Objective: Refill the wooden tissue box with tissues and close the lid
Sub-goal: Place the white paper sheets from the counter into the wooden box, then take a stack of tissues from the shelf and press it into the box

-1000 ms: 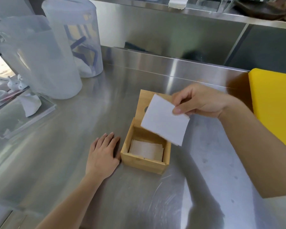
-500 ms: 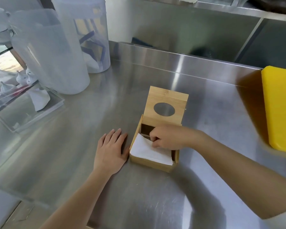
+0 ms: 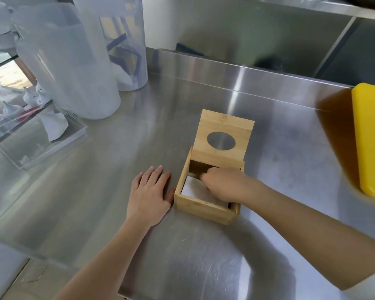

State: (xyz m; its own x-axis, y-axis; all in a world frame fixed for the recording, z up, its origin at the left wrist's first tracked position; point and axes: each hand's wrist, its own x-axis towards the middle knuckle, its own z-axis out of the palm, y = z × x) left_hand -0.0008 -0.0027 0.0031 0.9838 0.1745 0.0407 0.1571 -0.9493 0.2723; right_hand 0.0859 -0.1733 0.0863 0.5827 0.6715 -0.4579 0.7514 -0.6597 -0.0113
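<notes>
A small wooden tissue box (image 3: 204, 207) sits on the steel counter, its hinged lid (image 3: 223, 140) standing open at the back with an oval hole in it. White tissues (image 3: 192, 188) lie inside the box. My right hand (image 3: 222, 184) is down in the box with fingers curled, pressing on the tissues and hiding their right part. My left hand (image 3: 149, 192) lies flat on the counter, fingers apart, its thumb edge against the box's left wall.
Two tall translucent plastic containers (image 3: 74, 68) stand at the back left. A clear acrylic case (image 3: 41, 135) lies at the left. A yellow board (image 3: 370, 139) sits at the right edge. A steel backsplash (image 3: 247, 72) runs behind the box.
My right hand brought the white tissue down from above the box and pushed it inside; it now lies flatter in the box. My left hand stayed flat beside the box.
</notes>
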